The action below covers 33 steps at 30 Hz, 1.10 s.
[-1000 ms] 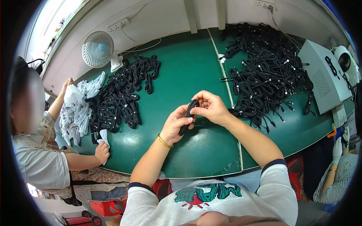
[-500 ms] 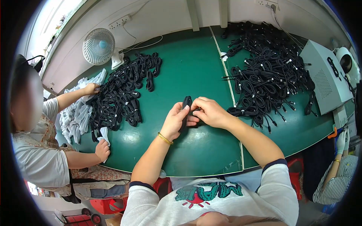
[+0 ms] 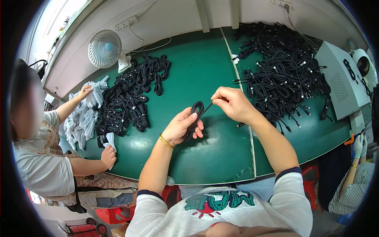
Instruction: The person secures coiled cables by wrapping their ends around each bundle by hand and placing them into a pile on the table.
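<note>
A coiled black cable (image 3: 196, 114) is gripped in my left hand (image 3: 184, 125), its loops standing up between thumb and fingers. My right hand (image 3: 232, 103), up and to the right of it, pinches a short length of the cable drawn out from the coil. That length runs straight between both hands above the green table (image 3: 197, 79). To the right lies a large heap of black cables (image 3: 284, 75), many with metal plug ends showing. Another heap of coiled black cables (image 3: 130, 94) lies to the left.
At the left, a co-worker's hand (image 3: 85, 91) touches a pile of pale plastic bags (image 3: 81, 122); the other hand (image 3: 108, 157) holds a pale bag. A small fan (image 3: 105, 49) stands at the back left, a grey metal box (image 3: 341, 83) at the right. Another person's gloved hands (image 3: 359, 146) show at far right.
My right hand has moved up and right, pulling a cable length away from the coil. My left hand has shifted slightly left. The co-worker's far hand has moved from the cables onto the bags.
</note>
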{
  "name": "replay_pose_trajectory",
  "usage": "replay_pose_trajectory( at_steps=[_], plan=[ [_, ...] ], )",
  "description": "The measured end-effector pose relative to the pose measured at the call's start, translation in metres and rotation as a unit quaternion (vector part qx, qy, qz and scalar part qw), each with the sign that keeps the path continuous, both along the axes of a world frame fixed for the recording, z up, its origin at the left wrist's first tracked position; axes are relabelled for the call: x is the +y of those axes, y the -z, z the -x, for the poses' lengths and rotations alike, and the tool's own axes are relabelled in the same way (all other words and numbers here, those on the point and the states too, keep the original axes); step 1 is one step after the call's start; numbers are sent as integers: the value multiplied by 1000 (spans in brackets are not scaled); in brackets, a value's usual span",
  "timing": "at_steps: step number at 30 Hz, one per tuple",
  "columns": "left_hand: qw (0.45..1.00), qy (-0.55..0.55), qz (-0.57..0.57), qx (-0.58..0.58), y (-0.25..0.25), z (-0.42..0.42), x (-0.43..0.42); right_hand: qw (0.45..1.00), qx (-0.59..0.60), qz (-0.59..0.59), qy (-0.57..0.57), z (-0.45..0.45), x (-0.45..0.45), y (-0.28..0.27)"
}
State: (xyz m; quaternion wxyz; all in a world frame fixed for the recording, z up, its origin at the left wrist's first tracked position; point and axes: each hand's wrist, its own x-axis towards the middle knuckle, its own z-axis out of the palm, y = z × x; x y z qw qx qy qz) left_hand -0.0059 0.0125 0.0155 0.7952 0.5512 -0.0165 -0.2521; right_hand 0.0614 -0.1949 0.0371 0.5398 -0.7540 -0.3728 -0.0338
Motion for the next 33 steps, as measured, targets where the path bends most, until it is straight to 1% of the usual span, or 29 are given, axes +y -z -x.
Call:
replay_pose_trajectory(
  at_steps=[1, 3, 6, 7, 8, 11, 12, 13, 14, 16, 17, 18, 20, 24, 26, 27, 28, 30, 31, 32, 33],
  plan=[
    [1000, -1, 0, 0, 0, 0, 3, 1000, 0, -14, 3, -1, -1, -1],
    [999, 32, 32, -12, 1, 0, 9, 1000, -6, -23, 9, -1, -2, -4],
    [999, 6, 51, -15, 0, 3, 5, 999, -8, -31, 14, 0, -2, -8],
    [998, 8, 67, -13, -5, 4, 0, 999, 41, -11, -13, 2, -3, -11],
    [998, 13, 55, -42, -3, 5, -3, 995, 89, 10, -40, 3, -4, -12],
    [993, 4, 13, -117, 5, 6, -14, 976, 176, 0, -132, 10, 2, -11],
    [991, 3, -3, -134, 5, 5, -17, 971, 192, 6, -141, 14, 4, -12],
    [988, -8, -83, -126, 0, 8, -20, 966, 209, 12, -150, 16, 5, -13],
    [989, -8, -82, -125, -1, 10, -19, 969, 190, 19, -154, 17, 4, -14],
    [990, -4, -46, -133, -3, 14, -16, 952, 261, -7, -157, 13, 1, -13],
    [989, -25, -52, -139, -5, 16, -19, 945, 281, -26, -164, 13, -1, -15],
    [988, -26, -52, -140, -5, 16, -18, 945, 280, -25, -165, 13, -1, -16],
    [988, 7, -71, -134, -4, 17, -14, 938, 297, -18, -178, 14, -1, -15],
    [987, -4, -84, -135, 2, 20, -16, 931, 305, -29, -198, 16, 4, -4],
    [988, -6, -84, -128, 4, 19, -19, 933, 306, -43, -184, 16, 8, -3],
    [990, -32, -60, -124, 4, 18, -21, 934, 309, -56, -170, 16, 10, -1],
    [991, -69, -23, -116, 5, 15, -22, 924, 325, -85, -183, 12, 14, 6],
    [982, -156, 51, -90, 4, 7, -24, 925, 352, -99, -99, 17, 23, 11],
    [968, -216, 96, -86, 3, 2, -21, 960, 271, -33, -57, 16, 24, 17],
    [953, -242, 153, -99, 6, -3, -15, 979, 197, 47, -30, 19, 23, 18],
    [936, -281, 182, -107, 7, -4, -11, 978, 176, 98, -60, 25, 24, 14]
  ],
)
